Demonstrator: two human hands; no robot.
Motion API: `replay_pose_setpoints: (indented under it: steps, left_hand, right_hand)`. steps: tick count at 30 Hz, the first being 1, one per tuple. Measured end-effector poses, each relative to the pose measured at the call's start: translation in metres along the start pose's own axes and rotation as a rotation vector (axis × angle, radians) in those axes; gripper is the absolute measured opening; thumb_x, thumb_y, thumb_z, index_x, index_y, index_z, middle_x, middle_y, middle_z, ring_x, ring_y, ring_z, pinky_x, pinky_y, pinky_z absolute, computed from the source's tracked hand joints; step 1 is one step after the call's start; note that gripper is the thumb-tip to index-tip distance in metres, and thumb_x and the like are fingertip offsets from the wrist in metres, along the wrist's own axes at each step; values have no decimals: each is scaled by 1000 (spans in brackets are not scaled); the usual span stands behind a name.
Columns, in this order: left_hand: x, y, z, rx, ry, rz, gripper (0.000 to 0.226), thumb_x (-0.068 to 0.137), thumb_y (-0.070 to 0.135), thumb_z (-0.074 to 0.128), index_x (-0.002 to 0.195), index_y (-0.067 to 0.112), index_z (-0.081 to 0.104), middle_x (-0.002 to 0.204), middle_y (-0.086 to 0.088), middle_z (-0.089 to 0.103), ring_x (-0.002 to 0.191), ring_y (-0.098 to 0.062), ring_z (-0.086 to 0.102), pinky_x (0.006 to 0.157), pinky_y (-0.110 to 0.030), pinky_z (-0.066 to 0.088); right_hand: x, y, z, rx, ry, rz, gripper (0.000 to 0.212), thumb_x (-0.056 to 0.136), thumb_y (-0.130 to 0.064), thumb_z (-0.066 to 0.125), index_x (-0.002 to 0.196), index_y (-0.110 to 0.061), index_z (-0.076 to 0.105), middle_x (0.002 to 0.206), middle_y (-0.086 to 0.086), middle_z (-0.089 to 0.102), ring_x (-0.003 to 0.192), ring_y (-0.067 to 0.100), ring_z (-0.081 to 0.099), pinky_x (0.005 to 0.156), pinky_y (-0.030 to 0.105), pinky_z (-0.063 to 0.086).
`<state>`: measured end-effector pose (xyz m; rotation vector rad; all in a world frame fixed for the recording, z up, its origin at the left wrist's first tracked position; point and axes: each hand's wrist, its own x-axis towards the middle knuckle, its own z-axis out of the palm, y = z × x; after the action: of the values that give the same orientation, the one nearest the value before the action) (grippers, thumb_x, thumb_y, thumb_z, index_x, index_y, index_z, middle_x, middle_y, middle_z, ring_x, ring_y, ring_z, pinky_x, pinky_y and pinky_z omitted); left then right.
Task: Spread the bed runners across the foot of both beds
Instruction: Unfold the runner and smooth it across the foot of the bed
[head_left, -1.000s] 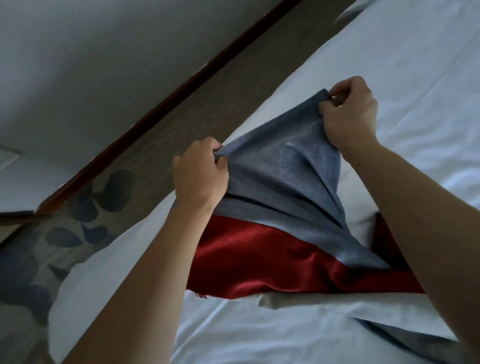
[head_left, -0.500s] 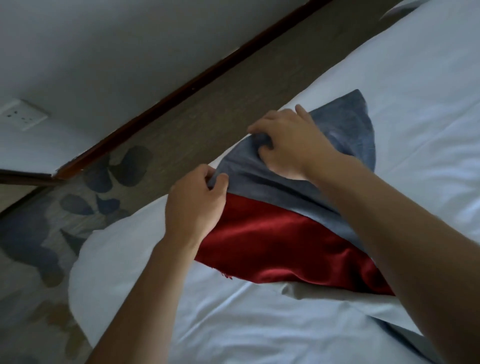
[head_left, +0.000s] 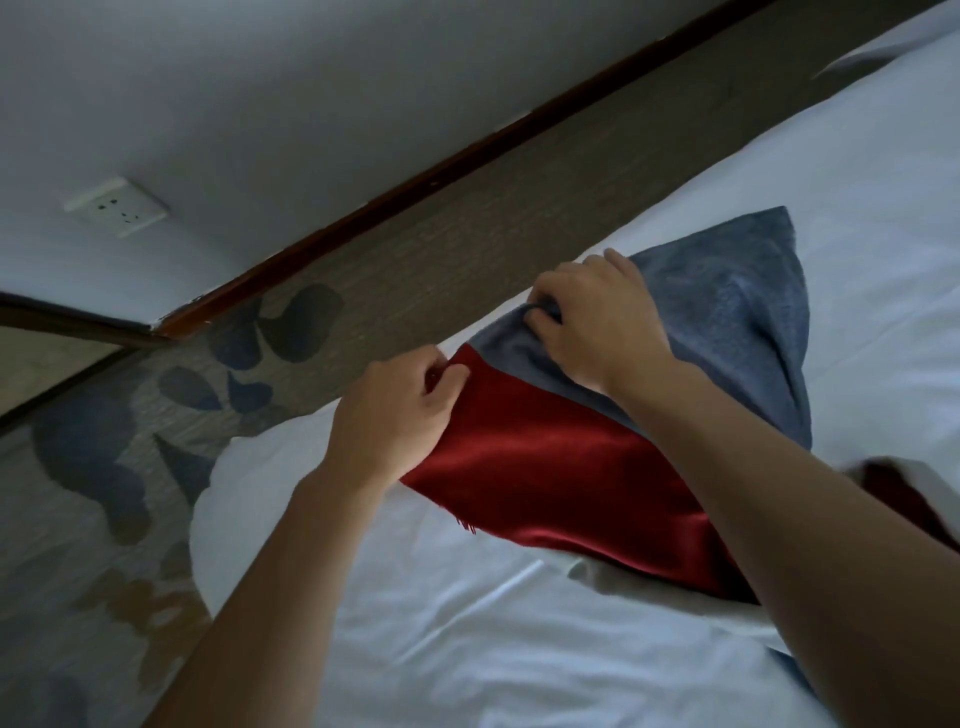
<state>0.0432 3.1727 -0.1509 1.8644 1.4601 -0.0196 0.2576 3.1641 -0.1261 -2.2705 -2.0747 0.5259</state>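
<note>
Mostly hidden by forearms, bed runner (head_left: 566, 467) is pinched by left hand (head_left: 400, 415), right hand (head_left: 597, 322)

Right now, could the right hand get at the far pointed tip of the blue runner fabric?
Probably yes. The right hand grips the bed runner at its blue part, and the pointed tip lies bare on the white bed just beyond it, with nothing between.

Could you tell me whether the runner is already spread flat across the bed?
No, the runner lies bunched and folded on the bed, with both the left hand and right hand gripping it.
</note>
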Motion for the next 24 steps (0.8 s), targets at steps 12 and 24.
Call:
replay_pose_setpoints:
  steps: [12, 24]
  left_hand:
    - [1, -17, -6, 190, 135, 92, 33, 102, 48, 37, 97, 25, 60, 66, 15, 54, 56, -1, 53, 53, -21, 39]
    - [-1, 122, 35, 194, 247, 430, 16, 94, 29, 58, 107, 21, 63, 103, 3, 65, 99, -17, 60, 94, -41, 44]
  right_hand:
    - [2, -19, 9, -57, 64, -43, 17, 100, -34, 50, 105, -28, 65, 108, -5, 66, 112, 18, 56, 120, 47, 20]
    - [-92, 81, -24, 39, 370, 310, 21, 94, -16, 54, 100, -17, 74, 101, -1, 69, 102, 21, 61, 124, 47, 9]
